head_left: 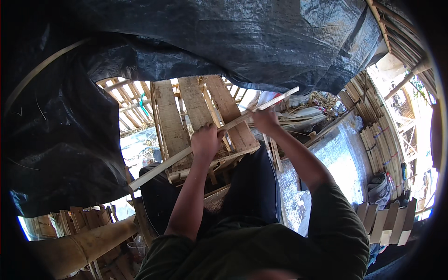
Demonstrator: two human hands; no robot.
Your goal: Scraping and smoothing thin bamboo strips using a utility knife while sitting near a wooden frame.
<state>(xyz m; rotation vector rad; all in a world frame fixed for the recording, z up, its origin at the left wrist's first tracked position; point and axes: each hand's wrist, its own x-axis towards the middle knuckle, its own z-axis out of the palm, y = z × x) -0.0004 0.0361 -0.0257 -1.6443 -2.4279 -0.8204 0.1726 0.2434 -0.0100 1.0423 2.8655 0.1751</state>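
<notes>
A long, pale, flat strip that looks like split bamboo [163,167] slants across in front of me, its left end low and its right end high. My left hand [205,141] is closed around it a little left of its middle. Farther up the strip, my right hand [264,120] grips it too, with the far end sticking out past the fingers. Beneath the strip stands a rough wooden bench of spaced planks [192,98], its near edge just beyond my knees. What the fingertips do on the underside is hidden.
A black plastic sheet [186,32] hangs low overhead and down the left side. Bundled bamboo strips [385,154] lean at the right, near a silvery sheet [340,154]. A thick bamboo pole [88,245] lies at lower left. Short wooden slats [387,224] stick out at lower right.
</notes>
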